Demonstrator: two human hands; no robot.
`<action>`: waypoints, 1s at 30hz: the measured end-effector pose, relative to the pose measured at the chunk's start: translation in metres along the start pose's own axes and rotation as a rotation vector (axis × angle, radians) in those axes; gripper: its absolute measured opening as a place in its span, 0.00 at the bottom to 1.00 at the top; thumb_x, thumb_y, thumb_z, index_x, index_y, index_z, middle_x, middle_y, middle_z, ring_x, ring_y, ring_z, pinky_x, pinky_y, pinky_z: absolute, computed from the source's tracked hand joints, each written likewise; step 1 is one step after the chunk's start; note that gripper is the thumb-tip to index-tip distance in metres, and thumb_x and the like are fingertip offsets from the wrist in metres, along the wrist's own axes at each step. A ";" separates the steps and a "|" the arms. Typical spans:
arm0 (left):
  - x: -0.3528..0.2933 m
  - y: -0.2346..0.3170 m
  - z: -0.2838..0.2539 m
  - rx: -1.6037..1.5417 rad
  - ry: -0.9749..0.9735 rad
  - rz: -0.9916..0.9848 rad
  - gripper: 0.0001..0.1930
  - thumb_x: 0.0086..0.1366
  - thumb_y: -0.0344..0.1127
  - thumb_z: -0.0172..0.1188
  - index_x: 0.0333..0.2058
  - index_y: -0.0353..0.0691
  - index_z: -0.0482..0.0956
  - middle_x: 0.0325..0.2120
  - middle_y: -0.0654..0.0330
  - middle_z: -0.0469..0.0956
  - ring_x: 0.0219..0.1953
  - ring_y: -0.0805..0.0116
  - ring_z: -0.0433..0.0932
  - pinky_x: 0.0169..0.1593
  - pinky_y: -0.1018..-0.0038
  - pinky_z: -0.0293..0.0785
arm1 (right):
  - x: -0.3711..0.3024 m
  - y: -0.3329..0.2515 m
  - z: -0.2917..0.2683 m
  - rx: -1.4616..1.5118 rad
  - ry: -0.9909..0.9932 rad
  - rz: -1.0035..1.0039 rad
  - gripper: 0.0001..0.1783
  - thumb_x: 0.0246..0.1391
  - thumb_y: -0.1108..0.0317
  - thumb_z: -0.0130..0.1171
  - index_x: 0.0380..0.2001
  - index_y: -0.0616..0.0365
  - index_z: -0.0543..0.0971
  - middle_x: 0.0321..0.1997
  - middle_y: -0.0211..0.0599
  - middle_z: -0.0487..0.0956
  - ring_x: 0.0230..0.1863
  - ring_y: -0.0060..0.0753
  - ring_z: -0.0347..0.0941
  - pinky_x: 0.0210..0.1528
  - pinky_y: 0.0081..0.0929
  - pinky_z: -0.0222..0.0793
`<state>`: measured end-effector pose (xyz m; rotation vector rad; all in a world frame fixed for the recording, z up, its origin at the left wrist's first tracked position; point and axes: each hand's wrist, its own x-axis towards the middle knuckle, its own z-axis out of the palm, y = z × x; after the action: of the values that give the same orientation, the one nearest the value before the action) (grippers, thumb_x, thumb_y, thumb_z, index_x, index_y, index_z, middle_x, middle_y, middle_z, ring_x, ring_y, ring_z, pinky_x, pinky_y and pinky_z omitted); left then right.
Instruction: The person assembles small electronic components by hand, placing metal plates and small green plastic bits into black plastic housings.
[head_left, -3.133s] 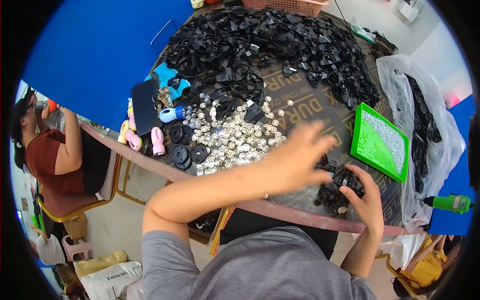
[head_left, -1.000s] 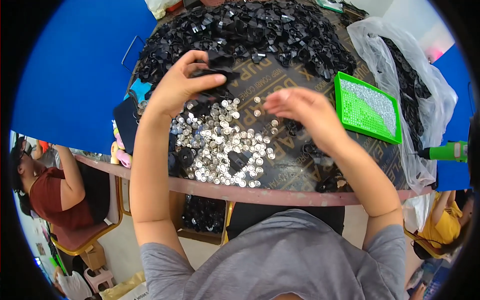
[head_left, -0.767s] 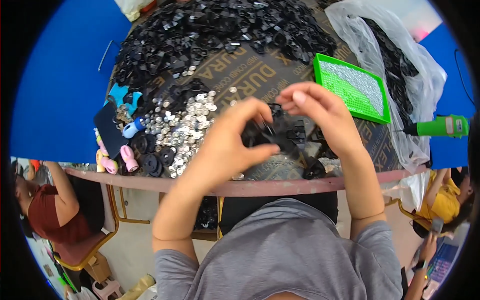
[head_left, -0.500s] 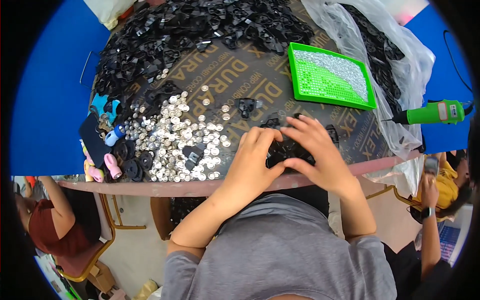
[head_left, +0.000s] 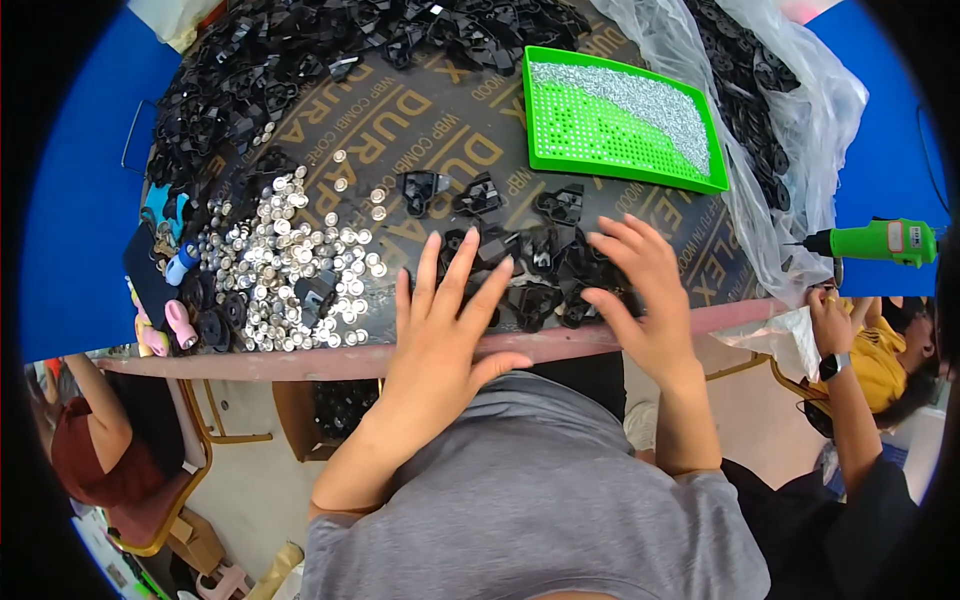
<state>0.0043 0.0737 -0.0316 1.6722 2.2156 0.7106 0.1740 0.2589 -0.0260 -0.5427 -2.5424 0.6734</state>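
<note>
Left hand (head_left: 432,345) and right hand (head_left: 650,300) — both splayed, fingertips (head_left: 470,238) apart — flank clustered black plastic parts (head_left: 535,303) near the table edge (head_left: 270,366).

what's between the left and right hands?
A loose cluster of black plastic parts lies between the left hand and right hand, seen in the head view.

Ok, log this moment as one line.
left hand: open, left edge of black parts | right hand: open, right edge | green tray: beyond, partly covered with silver pieces
</note>
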 end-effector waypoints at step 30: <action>0.016 0.014 -0.033 -0.273 0.460 -0.320 0.12 0.65 0.27 0.61 0.47 0.35 0.77 0.39 0.55 0.81 0.42 0.65 0.79 0.48 0.70 0.72 | 0.034 0.018 0.009 0.066 -0.010 -0.119 0.26 0.45 0.70 0.71 0.50 0.56 0.78 0.51 0.37 0.78 0.59 0.44 0.68 0.60 0.41 0.65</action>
<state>-0.0055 0.0843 0.0047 1.0677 2.4561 1.3378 0.1460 0.2866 -0.0322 -0.3637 -2.5283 0.7148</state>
